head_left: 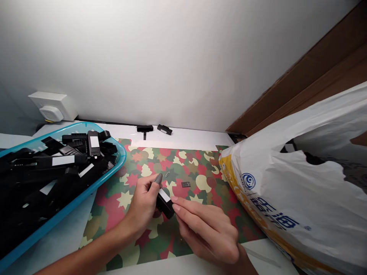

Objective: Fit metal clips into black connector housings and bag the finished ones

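Note:
My left hand (146, 196) is closed around a black plastic device (165, 206) with a white label on its upper side. A grey, tapered end of it or of another piece sticks up past my left thumb; which of the two, I cannot tell. Thumb and fingers of my right hand (208, 227) pinch the near right end of the device, their tips beside the label. Beyond the hands, a small metal clip (168, 174) and a thin dark rectangular piece (185, 184) lie on the camouflage-patterned mat (203, 183).
On the left stands a blue plastic basket (122, 158) heaped with black plastic parts (69, 160). Two black pieces (145, 128) (164, 130) lie near the wall. A white plastic bag (286, 183) bulges on the right, before brown cardboard (301, 76). A white socket box (53, 105) is on the wall.

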A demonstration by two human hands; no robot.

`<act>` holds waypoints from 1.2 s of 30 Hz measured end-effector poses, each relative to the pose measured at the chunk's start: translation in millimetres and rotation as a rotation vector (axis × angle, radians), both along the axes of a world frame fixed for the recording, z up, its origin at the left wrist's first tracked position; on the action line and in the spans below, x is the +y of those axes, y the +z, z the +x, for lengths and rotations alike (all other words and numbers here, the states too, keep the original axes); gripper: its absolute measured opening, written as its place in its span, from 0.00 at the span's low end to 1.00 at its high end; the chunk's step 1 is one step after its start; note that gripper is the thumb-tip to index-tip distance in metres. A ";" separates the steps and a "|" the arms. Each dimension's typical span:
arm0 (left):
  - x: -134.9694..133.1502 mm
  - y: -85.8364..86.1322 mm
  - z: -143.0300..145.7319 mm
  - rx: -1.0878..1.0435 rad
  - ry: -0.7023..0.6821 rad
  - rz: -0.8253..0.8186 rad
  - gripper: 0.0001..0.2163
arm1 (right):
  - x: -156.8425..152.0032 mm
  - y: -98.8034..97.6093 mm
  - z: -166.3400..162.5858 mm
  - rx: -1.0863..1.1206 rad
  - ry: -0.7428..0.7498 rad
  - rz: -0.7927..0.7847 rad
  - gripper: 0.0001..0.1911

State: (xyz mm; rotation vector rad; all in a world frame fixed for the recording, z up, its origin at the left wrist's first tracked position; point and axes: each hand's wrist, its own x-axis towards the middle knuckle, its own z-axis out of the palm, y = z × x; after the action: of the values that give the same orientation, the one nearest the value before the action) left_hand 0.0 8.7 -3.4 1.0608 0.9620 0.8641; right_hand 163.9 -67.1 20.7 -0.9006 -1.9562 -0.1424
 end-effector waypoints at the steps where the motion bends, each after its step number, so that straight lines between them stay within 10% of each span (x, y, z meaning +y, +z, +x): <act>1: -0.5 -0.2 -0.2 0.002 -0.001 0.002 0.27 | -0.1 -0.3 -0.1 -0.008 -0.010 0.015 0.19; 8: -5.7 5.9 -4.4 -0.016 -0.125 0.061 0.20 | -0.2 -2.8 -3.0 0.221 -0.207 -0.044 0.16; 20: 0.1 7.0 0.9 0.002 -0.177 0.113 0.22 | 6.5 -19.1 -1.3 1.072 0.032 -1.053 0.12; 30: 0.9 5.4 1.0 -0.020 -0.210 0.072 0.20 | 12.9 -15.6 -1.6 1.226 0.051 -1.197 0.19; 36: -4.4 11.0 -1.5 -0.013 -0.219 0.060 0.18 | 12.5 -24.8 1.9 1.104 0.018 -0.961 0.14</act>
State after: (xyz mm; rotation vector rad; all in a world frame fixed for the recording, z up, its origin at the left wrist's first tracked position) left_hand -1.5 4.3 7.6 1.1861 0.7965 0.7214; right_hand 165.9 -54.6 -4.1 -1.1707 -0.8946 1.1543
